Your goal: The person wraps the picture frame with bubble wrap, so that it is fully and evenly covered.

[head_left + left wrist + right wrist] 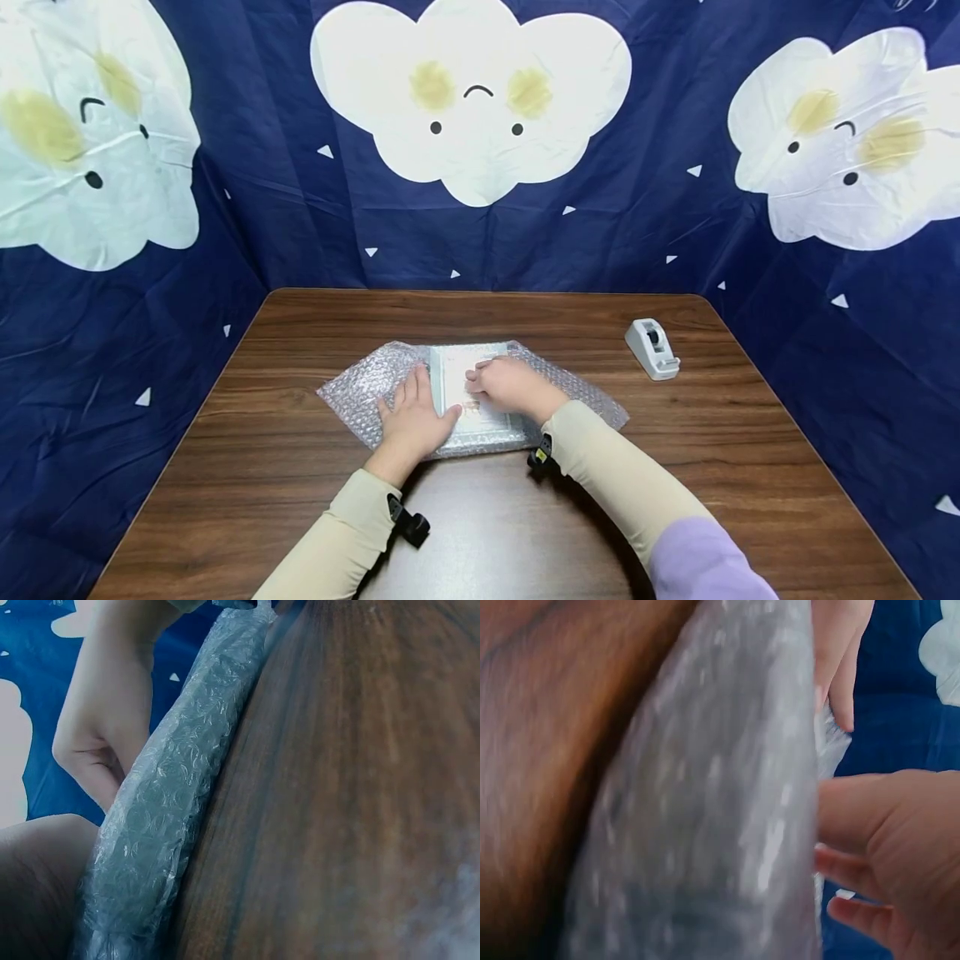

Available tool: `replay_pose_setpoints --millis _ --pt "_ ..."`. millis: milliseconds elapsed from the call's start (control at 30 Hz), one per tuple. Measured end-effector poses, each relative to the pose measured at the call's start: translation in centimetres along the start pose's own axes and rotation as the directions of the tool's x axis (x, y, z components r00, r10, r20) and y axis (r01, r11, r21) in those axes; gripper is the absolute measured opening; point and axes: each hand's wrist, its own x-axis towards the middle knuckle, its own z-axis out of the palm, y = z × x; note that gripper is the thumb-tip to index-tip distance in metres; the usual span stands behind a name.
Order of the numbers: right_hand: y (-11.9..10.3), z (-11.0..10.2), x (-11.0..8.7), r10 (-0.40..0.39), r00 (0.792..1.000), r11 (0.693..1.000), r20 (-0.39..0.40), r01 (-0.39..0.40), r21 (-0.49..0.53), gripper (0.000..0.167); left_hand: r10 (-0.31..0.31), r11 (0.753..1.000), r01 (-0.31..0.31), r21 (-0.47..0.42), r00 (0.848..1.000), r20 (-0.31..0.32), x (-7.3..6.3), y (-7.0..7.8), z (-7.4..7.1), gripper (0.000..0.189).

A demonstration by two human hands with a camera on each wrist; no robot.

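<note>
A flat, rectangular item like a picture frame [450, 367], with a pale border and a whitish printed face, lies in bubble wrap [372, 385]. The wrap flares out to both sides, and its padded near edge fills both wrist views. My left hand [415, 421] rests on the left part of the packet with fingers spread. On the middle of the face is my right hand [510, 386], its fingers bent and their tips down at the surface. Whether those fingertips pinch anything is hidden. In the right wrist view the right hand's fingers [855, 814] are beside the wrap.
A white tape dispenser [652, 350] stands toward the back right of the brown wooden table [322, 325]. Dark blue cloth [285, 225] with white clouds hangs behind and on both sides. Small black cameras are strapped to both wrists.
</note>
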Motion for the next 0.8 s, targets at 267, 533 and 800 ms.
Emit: replay_pose_setpoints --millis 267,533,800 --pt "-2.1 -0.1 -0.1 0.167 0.981 0.984 0.101 -0.16 -0.073 0.025 0.128 0.99 -0.128 0.067 0.992 0.006 0.6 -0.4 -0.8 0.081" --pt "-2.3 1.2 -1.9 0.317 0.947 0.924 0.058 -0.322 0.205 0.038 0.177 0.976 -0.18 0.119 0.984 0.039 0.9 -0.5 -1.1 0.068" --pt "-1.9 3.8 -3.5 0.406 0.914 0.852 0.019 -0.386 0.353 0.044 0.191 0.972 -0.199 0.128 0.979 0.072 0.9 -0.7 -0.9 0.058"
